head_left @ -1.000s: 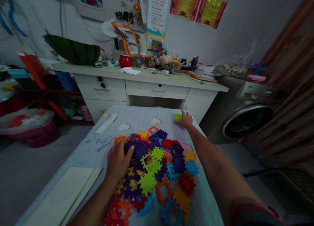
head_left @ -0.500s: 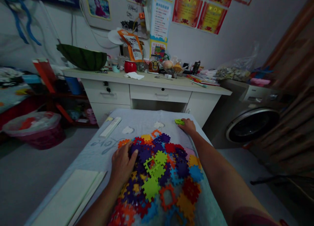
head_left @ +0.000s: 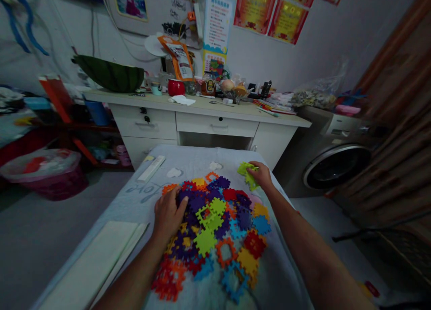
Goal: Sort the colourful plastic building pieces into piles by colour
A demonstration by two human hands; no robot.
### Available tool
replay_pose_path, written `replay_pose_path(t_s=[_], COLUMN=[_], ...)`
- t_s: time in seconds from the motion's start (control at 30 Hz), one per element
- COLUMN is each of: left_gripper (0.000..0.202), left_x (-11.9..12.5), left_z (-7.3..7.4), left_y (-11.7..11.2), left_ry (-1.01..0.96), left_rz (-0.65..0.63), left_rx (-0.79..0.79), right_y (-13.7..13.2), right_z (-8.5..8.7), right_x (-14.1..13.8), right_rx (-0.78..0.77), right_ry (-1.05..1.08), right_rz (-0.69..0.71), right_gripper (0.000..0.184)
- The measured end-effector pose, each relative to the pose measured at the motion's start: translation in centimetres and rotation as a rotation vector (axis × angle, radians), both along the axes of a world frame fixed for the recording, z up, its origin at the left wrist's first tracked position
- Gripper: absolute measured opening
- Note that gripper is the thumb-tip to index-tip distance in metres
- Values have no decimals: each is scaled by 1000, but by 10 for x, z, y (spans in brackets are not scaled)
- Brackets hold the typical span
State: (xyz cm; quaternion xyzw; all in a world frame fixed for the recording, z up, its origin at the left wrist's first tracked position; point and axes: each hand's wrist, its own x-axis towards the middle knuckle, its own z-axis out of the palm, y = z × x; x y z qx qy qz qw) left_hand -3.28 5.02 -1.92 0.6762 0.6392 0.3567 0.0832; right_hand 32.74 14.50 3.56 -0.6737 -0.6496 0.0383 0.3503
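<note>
The left hand (head_left: 167,211) rests at the left edge of a heap of flat, square, toothed plastic pieces (head_left: 197,202), its thumb apart from its fingers and touching purple ones. Whether its grip is closed on any of them I cannot tell. The right hand (head_left: 261,174) is well away at the far right part of the bench (head_left: 190,162), its grip clenched on lime-green toothed plastic pieces (head_left: 252,182), which jut out to the left of and below the fingers.

The heap spreads over the middle and near part of the bench, which is covered with a pale blue cloth (head_left: 133,202) printed with lettering and small white shapes. More lime-green plates (head_left: 205,242) lie on top of the purple ones. Toward the right side and near end are an orange open square frame (head_left: 219,255), a dark red piece (head_left: 255,243), a yellow-orange piece (head_left: 247,259) and a blue piece (head_left: 261,224). Red and orange pieces (head_left: 168,278) cluster at the near left.

Left of the heap lie a long, narrow white box (head_left: 151,168) and, closer to the camera, a large, flat white panel (head_left: 94,256). A white drawer cabinet (head_left: 198,124) stands beyond the bench, with a grey front-loading washing machine (head_left: 332,130) to its right.
</note>
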Motion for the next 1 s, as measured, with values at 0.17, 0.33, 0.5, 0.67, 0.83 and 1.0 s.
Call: replay_pose_path(t_s=[0.17, 0.33, 0.5, 0.67, 0.83, 1.0], left_gripper=[46, 46, 44, 44, 41, 39], left_x=[0, -1, -1, -1, -1, -1], left_z=[0, 1, 2, 2, 3, 7], left_y=[-1, 0, 0, -1, -1, -4], left_ry=[5, 4, 21, 43, 23, -41], left_rz=[-4, -9, -30, -47, -58, -57], left_rx=[0, 2, 0, 9, 9, 95], right_y=[-47, -79, -37, 24, 51, 52], right_z=[9, 15, 6, -19, -35, -37], right_x=[-69, -114, -77, -15, 17, 13], right_rx=[27, -69, -100, -250, -431, -383], right_ry=[174, 142, 42, -114, -176, -217], right_rz=[326, 769, 547, -86, -166, -129], right_gripper=[23, 33, 32, 63, 101, 75])
